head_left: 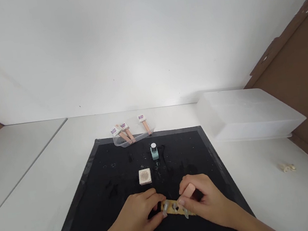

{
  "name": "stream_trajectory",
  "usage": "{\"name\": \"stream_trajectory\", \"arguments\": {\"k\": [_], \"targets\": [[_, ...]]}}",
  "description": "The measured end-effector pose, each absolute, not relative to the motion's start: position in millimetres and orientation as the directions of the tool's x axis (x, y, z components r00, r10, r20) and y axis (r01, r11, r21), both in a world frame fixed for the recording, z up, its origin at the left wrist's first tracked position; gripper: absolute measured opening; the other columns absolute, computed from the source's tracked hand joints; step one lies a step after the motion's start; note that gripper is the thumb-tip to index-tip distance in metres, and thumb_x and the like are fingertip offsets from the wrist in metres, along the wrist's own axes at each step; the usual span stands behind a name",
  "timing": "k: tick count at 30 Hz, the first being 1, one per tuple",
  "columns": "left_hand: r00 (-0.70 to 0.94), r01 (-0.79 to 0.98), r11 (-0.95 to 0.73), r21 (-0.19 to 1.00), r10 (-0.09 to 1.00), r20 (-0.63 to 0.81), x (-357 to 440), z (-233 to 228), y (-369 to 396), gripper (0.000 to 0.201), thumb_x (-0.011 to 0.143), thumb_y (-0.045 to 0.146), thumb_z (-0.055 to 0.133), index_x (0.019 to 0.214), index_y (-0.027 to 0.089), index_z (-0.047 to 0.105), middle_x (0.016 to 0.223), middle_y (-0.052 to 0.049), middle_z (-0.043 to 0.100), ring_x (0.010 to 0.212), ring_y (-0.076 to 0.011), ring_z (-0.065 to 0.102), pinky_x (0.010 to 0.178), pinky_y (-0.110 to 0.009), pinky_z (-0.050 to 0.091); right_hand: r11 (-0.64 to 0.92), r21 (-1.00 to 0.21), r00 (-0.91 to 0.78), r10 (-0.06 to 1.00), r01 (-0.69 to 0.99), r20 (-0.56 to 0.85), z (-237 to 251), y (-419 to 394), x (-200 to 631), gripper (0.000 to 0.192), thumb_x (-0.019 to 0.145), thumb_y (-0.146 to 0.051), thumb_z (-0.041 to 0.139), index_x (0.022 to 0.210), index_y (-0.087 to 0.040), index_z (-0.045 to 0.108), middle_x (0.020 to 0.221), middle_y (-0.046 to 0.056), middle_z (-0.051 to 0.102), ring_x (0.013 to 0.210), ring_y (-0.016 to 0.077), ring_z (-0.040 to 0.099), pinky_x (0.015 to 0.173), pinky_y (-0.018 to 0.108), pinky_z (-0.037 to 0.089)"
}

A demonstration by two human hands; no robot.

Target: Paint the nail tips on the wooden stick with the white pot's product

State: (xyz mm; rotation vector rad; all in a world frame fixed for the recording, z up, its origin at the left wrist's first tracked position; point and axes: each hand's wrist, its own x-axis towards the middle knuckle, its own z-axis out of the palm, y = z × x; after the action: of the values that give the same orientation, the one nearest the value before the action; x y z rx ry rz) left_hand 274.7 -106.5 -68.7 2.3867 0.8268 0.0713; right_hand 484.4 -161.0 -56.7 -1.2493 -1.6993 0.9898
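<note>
Both hands meet at the near edge of a black mat [116, 174] laid over a white table [269, 198]. Between them lies a small tan strip [171, 207] carrying clear false nail tips (how many cannot be told, since the fingers cover part of it). The left hand [140, 211] is curled, thumb and forefinger pinching the strip's left end; the right hand [202, 198] is likewise closed, fingertips pressing on the strip's right part while a pinkish, rounded piece [188, 191] sits tucked against its forefinger. The strip looks light and thin, probably stiff enough to lift by its ends, while the nail tips seem small, smooth and easily knocked loose, so the bare ends or long edges appear the safest places to grip. Farther back on the mat stand a pale square block [144, 176] and a mint-green polish bottle [154, 151], well apart from the hands. At the mat's far edge, a clear tray [123, 141] holds several peach-coloured tubes [129, 133]. A translucent plastic bin [245, 116] sits to the right.
</note>
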Motion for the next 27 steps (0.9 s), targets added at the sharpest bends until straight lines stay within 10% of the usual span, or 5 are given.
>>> {"name": "stream_trajectory", "arguments": {"k": [27], "targets": [[0.803,0.557,-0.637,0.533,0.576,-0.150,274.7,-63.6,-106.6,0.020,0.083,0.021,0.059,0.103,0.026,0.063,0.079,0.003,0.062,0.057,-0.0112,0.055,0.052,-0.021,0.035,0.139,-0.916,-0.139,0.986,0.376,0.093,-57.7,-156.2,484.7,0.017,0.085,-0.025,0.059,0.069,-0.019,0.054,0.058,-0.005,0.047,0.052,0.0111,0.043,0.049,0.022,0.035]]}}
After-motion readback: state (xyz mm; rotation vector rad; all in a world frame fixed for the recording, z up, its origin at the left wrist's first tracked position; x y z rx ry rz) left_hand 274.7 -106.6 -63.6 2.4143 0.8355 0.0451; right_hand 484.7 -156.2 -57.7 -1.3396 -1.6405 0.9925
